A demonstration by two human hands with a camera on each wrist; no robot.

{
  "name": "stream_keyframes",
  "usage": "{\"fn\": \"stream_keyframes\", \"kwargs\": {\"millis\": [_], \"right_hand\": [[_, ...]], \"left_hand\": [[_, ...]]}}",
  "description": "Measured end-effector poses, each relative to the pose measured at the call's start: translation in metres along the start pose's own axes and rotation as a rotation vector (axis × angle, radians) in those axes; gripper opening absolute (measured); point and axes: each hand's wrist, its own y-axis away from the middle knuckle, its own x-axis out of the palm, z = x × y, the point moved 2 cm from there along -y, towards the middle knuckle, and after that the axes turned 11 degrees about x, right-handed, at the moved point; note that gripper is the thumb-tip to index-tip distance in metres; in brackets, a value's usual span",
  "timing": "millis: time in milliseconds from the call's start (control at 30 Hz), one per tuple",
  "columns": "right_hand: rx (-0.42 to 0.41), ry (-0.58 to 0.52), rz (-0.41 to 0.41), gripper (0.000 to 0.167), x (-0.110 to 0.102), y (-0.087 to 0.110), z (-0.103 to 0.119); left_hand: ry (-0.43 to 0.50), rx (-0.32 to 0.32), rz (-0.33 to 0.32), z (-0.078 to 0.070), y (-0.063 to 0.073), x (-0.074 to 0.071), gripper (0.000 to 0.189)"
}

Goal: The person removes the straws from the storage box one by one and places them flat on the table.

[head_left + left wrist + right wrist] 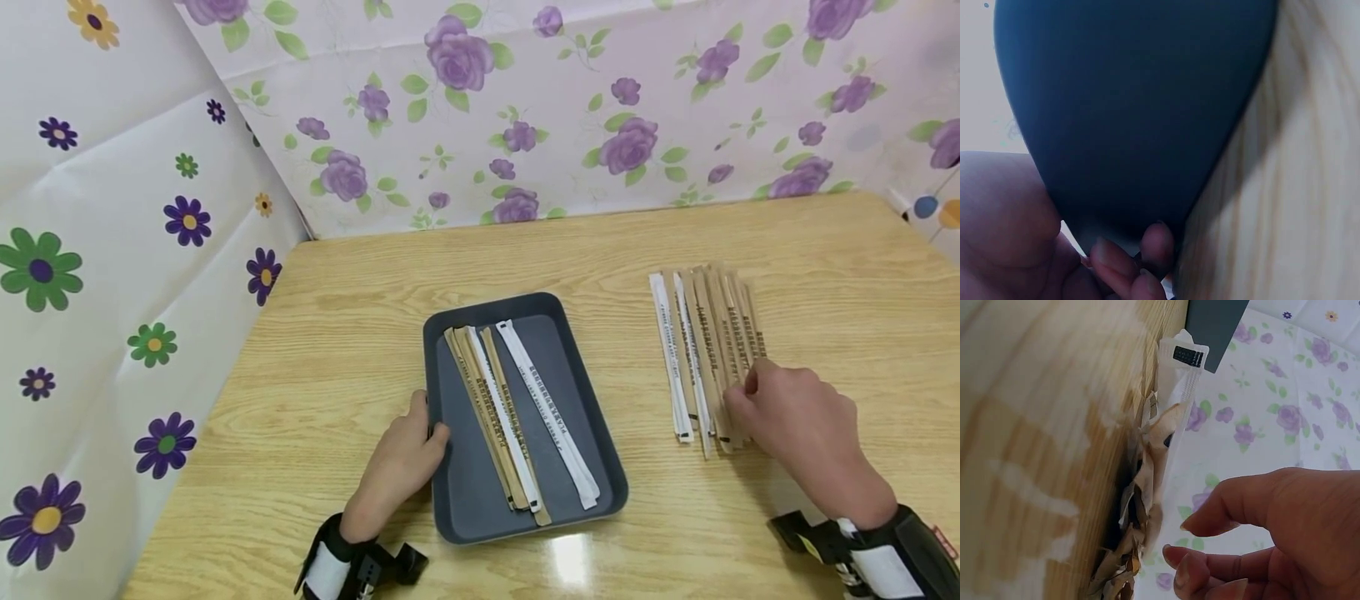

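Where the left hand (399,457) sits: gripping the left edge of the grey tray (555,350).
Tray load: brown and white paper sleeves (480,408), long axes slanting, far ends leftward.
Loose row: more sleeves (709,358) on the table, right of tray and well apart from it; long axes run roughly near-to-far.
Right hand (802,427): nearer to row, at its near end; thumb and forefinger parted, nothing between, per right wrist view.
Surface: wood-grain table (337,350).
Room: flowered sheets (112,258), left and behind.
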Motion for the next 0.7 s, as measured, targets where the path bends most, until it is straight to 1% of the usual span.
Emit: {"fn": "stream_keyframes", "kwargs": {"millis": [133,300,400,500,567,700], "right_hand": [[-0.030,-0.008,-0.009,0.022,0.000,-0.002,0.012],[-0.147,0.006,-0.038,0.019,0.009,0.001,0.036],[-0.202,0.027,-0.027,0.015,0.014,0.004,0.052],[-0.249,0.032,-0.036,0.013,0.015,0.005,0.070],[-0.278,0.030,-0.056,0.012,0.012,0.006,0.084],[-0.305,0.025,-0.058,0.011,0.008,0.010,0.114]], "left_hand": [[-0.010,-0.005,-0.014,0.001,0.000,-0.002,0.035],[-0.005,0.000,-0.012,0.002,-0.001,-0.002,0.037],[-0.004,-0.003,-0.003,0.003,-0.001,0.000,0.037],[-0.007,-0.002,-0.007,0.003,-0.002,0.001,0.037],[-0.012,-0.002,-0.007,0.004,-0.002,0.001,0.038],[-0.012,-0.004,-0.009,0.005,-0.001,0.002,0.039]]}}
